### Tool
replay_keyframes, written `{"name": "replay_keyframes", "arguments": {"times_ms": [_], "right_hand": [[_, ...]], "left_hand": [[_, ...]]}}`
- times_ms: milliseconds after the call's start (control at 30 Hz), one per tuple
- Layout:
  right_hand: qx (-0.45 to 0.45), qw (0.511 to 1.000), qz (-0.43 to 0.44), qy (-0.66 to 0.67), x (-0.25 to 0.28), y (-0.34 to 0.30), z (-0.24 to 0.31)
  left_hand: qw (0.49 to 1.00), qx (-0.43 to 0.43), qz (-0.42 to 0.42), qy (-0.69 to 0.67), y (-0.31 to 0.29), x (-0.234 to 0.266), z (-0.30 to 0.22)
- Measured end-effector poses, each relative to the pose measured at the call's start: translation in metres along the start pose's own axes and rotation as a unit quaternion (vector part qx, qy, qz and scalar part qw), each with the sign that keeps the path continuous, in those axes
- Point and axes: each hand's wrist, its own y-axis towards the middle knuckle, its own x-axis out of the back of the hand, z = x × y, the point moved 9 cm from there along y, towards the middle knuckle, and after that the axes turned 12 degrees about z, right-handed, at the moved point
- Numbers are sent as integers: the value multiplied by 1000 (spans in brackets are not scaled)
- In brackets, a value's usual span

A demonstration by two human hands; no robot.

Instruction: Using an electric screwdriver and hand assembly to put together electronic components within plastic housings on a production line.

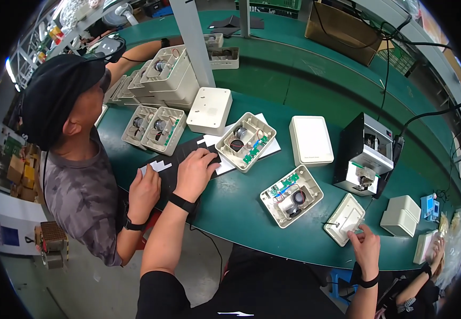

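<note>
My left hand [194, 173] is over a black mat [180, 155], fingers bent but a little apart, near white paper strips [224, 166]. I see nothing clearly held in it. Just beyond lies an open cream plastic housing [245, 141] with a round motor-like part, wires and green circuit boards. A second open housing [292, 196] of the same kind sits in front of me. At the right, my right hand [366, 247] has thumb and fingers closed at the edge of a cream plastic cover [343, 217], which lies with its inner side up.
Beside me, a co-worker's hand [144, 191] rests on the mat. Stacked housings [169, 74] stand at the left. Closed cream boxes [311, 140] and a black-and-silver machine [366, 154] with cables stand behind the cover. Another person's hand [438, 251] is at far right.
</note>
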Motion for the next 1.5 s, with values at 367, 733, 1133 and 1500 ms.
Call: {"name": "replay_keyframes", "arguments": {"times_ms": [367,733,1133,1500], "right_hand": [[15,1000,-19,15,-3,-3,-4],[33,997,-4,75,-8,-2,-28],[41,998,19,50,-2,-8,-28],[71,994,-35,78,-15,-1,-42]], "left_hand": [[978,11,75,192,21,-23,-13],[953,5,118,278,21,-33,-34],[961,-10,45,274,10,-37,-38],[993,80,-9,88,11,-6,-10]]}}
